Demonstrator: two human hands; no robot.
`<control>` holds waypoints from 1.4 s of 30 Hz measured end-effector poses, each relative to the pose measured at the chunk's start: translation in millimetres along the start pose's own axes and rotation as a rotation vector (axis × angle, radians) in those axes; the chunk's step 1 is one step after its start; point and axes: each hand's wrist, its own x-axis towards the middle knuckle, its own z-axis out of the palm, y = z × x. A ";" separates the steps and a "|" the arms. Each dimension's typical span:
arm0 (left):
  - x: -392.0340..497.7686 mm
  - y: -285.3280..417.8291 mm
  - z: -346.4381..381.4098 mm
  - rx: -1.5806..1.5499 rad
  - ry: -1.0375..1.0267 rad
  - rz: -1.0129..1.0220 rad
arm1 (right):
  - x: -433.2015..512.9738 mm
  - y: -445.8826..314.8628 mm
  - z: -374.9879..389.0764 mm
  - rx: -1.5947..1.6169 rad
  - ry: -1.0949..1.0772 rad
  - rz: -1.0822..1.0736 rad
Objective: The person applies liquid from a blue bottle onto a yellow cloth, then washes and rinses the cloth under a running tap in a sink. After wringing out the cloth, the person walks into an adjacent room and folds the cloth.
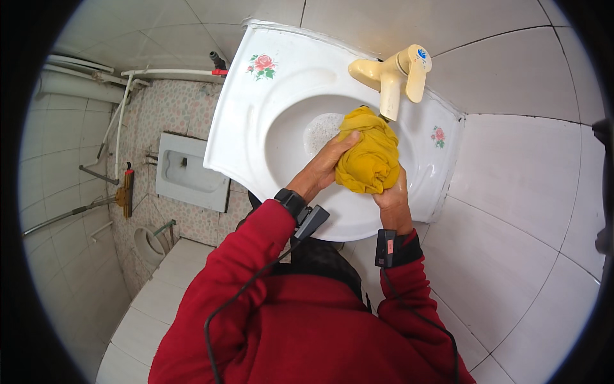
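Between my two hands is a bunched-up yellow cloth (368, 153), held over the bowl of a white ceramic washbasin (288, 139). My left hand (331, 161) grips the cloth's left side, thumb on top. From below and to the right, my right hand (394, 192) supports it; most of its fingers are hidden behind the cloth. The spout of a cream-coloured single-lever faucet (391, 98) comes down right at the cloth's upper edge. Sudsy water (322, 133) shows at the bottom of the bowl, partly covered by the cloth.
Tiled walls (518, 158) close in on the right and behind the basin. To the left, a squat toilet (184, 170) is set in the patterned floor. A long-handled mop (125, 194) leans by white pipes (120, 125). Black cables (240, 293) run from both wrist devices.
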 end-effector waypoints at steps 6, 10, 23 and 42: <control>8.1 -5.0 -1.7 -0.082 0.135 -0.010 | -23.2 -11.3 13.9 -0.435 -0.110 -0.222; 10.5 -10.2 -7.5 -0.107 0.177 -0.019 | -19.6 -12.5 13.5 -0.857 -0.009 -0.315; 11.8 -4.1 -3.6 -0.279 0.292 -0.025 | 35.7 -33.3 6.4 -1.018 0.297 -0.766; 30.1 3.1 18.9 -0.266 0.223 0.022 | -19.3 -96.1 63.2 -1.163 0.037 -0.877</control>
